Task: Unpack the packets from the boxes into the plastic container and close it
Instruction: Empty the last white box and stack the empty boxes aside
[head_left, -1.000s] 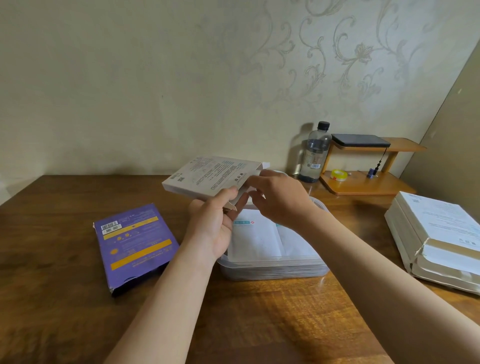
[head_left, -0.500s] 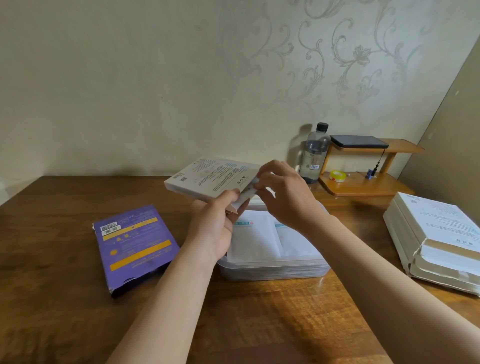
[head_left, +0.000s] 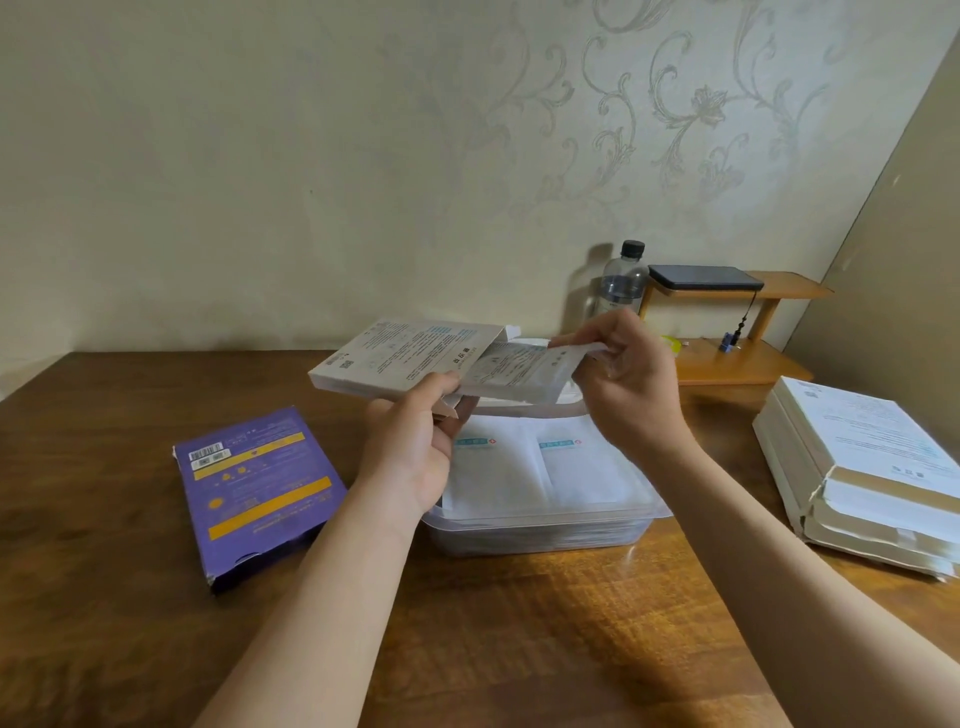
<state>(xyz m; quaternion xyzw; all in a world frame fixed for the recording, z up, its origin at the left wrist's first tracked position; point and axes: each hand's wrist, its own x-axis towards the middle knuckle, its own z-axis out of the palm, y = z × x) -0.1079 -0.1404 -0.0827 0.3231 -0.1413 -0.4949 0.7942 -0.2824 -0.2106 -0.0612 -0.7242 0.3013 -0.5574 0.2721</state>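
Packets (head_left: 519, 366) now stick halfway out of the box (head_left: 400, 353), drawn rightward since a moment ago. Right hand (head_left: 626, 387) pinches their end; left hand (head_left: 413, 447) grips the box (thumb on top). Both are above the container (head_left: 540, 535), which already holds others, perhaps several layers.

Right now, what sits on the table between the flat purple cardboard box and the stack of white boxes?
The clear plastic container, holding flat white packets; the head view shows it.
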